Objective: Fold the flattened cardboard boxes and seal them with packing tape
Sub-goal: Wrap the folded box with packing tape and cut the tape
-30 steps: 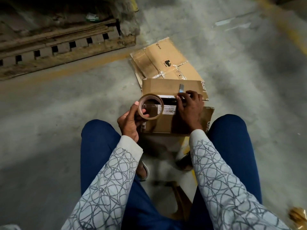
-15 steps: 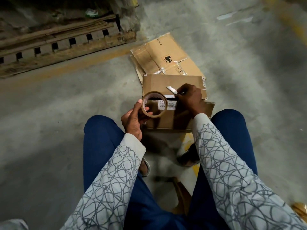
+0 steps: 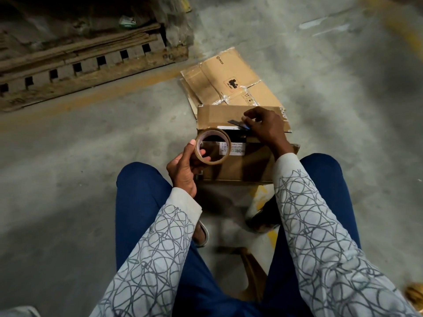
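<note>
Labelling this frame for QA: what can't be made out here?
Head view only:
Box label: print too small to read.
Tool in right hand: fingers cover most of it; type unclear.
Tape roll in left hand: loose end not visible.
Brown thing, bottom right: cut off by frame edge.

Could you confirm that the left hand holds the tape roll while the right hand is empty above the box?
Not quite: the right hand is not empty. It pinches a small blade above the box. The left hand does hold the tape roll, as the head view shows.
</note>
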A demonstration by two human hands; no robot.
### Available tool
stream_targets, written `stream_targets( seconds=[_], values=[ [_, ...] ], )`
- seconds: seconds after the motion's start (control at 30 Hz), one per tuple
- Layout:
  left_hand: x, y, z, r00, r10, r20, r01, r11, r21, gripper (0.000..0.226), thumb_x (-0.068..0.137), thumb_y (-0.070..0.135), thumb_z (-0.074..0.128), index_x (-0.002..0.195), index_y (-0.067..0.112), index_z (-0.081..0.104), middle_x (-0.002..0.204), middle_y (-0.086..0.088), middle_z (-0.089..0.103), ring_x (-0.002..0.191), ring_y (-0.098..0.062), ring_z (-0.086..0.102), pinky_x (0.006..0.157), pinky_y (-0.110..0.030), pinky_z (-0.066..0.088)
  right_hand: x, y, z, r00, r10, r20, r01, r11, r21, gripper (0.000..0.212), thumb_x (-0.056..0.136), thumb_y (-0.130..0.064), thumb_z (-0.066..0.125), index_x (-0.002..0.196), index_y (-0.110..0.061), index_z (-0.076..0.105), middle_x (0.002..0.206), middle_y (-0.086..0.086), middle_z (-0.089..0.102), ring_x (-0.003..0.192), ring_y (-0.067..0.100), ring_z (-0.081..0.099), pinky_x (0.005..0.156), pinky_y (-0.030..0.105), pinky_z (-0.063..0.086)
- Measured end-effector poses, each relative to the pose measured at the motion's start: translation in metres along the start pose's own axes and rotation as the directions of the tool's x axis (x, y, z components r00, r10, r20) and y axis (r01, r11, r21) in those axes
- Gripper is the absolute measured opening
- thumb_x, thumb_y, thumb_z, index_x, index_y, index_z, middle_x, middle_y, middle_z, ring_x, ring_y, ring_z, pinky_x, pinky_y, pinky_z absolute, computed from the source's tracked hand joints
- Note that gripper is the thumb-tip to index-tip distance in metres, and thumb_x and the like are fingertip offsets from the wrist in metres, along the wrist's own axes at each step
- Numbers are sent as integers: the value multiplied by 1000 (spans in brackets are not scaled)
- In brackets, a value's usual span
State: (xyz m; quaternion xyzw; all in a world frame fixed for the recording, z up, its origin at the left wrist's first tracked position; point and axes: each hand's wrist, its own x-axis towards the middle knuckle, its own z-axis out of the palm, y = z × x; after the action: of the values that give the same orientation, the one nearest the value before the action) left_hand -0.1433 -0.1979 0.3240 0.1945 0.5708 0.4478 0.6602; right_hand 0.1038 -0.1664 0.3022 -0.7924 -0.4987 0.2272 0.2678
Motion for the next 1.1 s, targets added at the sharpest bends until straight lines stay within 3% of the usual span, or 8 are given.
stream_targets(
  seconds=[0.27,0.47,0.6,0.67,0.77,0.87,0.97,1.1],
  values=[
    [-3,3,5,999,20,33,-21,999,32,22,90,24,72,93,2,76,86,-17,76,73,-24,74,89,-53,57,-31,-27,-28,968,33,-248,-1,992,125,40,100,-50,49,108,-20,75,101,-2,73,93,13,63,82,42,54],
    [-18,3,8,987,-4,161,-9,996,84,28,88,22,74,102,-3,73,98,-19,75,88,-32,73,85,-48,58,-99,-57,-42,970,-25,242,-73,919,388,49,93,-66,50,131,-36,58,125,-7,63,112,12,62,89,36,56],
    [-48,5,18,936,-151,319,111,984,138,39,85,16,75,120,0,66,106,-14,74,96,-27,71,75,-31,59,-142,-47,-19,969,166,184,-211,941,266,71,86,-70,57,146,-41,33,149,8,40,129,23,48,105,44,47],
    [-68,4,25,922,-170,347,98,972,215,38,79,6,79,115,8,65,105,-8,75,97,-23,72,78,-28,59,-158,-53,-14,893,405,197,-439,684,583,76,80,-70,60,141,-40,27,149,12,38,128,30,50,102,54,49],
    [-95,-3,31,928,-33,371,-93,945,314,47,72,-3,83,112,12,63,105,-6,75,97,-16,72,77,-24,58,-181,-56,-19,774,590,229,-479,310,821,51,88,-66,56,122,-33,37,130,8,50,112,28,60,86,57,58],
    [-109,-9,31,908,94,408,-246,908,338,49,71,-4,84,113,11,63,109,-8,73,101,-15,71,78,-23,58,-198,-57,-34,855,512,85,-370,487,791,52,86,-79,44,107,-34,61,119,5,63,109,23,63,92,51,56],
    [-131,-13,28,867,190,461,-373,861,346,45,73,-3,82,112,10,64,109,-6,72,104,-14,70,84,-29,59,-218,-56,-55,946,315,80,-234,490,840,36,100,-47,52,100,-17,73,92,-3,73,90,13,66,79,31,55],
    [-141,-16,19,803,238,547,-476,808,347,47,77,-3,79,119,8,60,116,-8,70,109,-17,68,92,-34,57,-231,-53,-62,988,153,2,-88,556,826,21,96,-21,65,113,-11,71,103,1,76,98,14,70,80,26,55]
  ],
)
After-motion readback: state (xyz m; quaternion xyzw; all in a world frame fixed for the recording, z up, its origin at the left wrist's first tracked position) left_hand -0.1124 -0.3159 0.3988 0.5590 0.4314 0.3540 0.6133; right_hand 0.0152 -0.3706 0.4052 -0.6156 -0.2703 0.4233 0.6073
